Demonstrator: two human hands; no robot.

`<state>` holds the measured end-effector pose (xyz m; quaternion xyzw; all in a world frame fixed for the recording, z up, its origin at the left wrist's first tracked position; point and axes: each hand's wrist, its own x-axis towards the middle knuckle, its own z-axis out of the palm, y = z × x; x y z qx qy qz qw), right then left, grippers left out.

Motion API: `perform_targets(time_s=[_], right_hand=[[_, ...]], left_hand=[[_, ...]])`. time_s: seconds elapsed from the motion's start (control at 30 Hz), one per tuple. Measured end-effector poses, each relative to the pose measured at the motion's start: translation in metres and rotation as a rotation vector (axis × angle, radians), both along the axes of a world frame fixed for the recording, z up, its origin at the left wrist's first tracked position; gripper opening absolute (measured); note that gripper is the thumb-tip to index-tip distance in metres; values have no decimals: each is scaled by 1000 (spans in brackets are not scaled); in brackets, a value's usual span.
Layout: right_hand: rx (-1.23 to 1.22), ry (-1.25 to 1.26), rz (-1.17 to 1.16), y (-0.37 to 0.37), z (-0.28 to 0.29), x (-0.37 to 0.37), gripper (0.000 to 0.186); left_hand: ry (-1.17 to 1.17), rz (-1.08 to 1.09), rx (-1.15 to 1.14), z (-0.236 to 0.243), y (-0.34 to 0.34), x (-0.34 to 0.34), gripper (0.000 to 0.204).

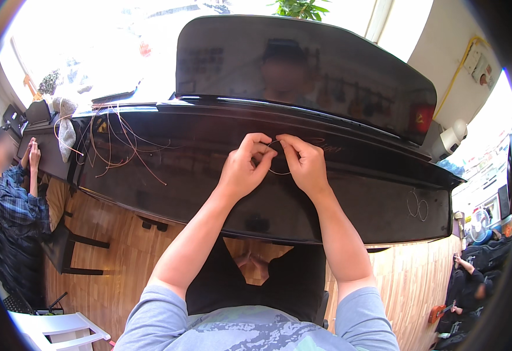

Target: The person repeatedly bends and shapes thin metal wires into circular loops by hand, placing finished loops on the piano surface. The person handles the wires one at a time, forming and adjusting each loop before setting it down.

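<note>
In front of me, over the closed black piano lid (209,205), my left hand (246,165) and my right hand (305,165) meet at the middle, both with fingers pinched on a thin string (280,172) that curves in a small loop below them. Several loose pale and copper strings (128,140) are strewn over the lid at left, and a thin coiled string (417,206) lies near its right end.
The music desk (303,64) rises behind my hands. A grey cloth item (65,131) hangs at left. A seated person (19,205) is at far left near a black stool (78,248). A white camera-like device (448,141) and another person (472,281) are at right.
</note>
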<state>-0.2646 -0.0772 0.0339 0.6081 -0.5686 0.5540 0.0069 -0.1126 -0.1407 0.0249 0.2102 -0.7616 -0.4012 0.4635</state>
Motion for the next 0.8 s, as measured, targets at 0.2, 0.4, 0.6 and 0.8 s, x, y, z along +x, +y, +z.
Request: perform_targets(time_s=[0.2, 0.4, 0.6, 0.8], right_hand=[[-6, -58, -7, 4, 9, -1, 13], [-82, -85, -25, 7, 10, -2, 12], [-125, -81, -68, 6, 10, -3, 11], [-105, -85, -42, 8, 9, -2, 11]], left_hand=[[61, 132, 23, -3, -8, -2, 9], [12, 54, 111, 5, 1, 2, 24], [60, 146, -87, 4, 2, 6, 45], [46, 219, -281, 8, 3, 4, 48]])
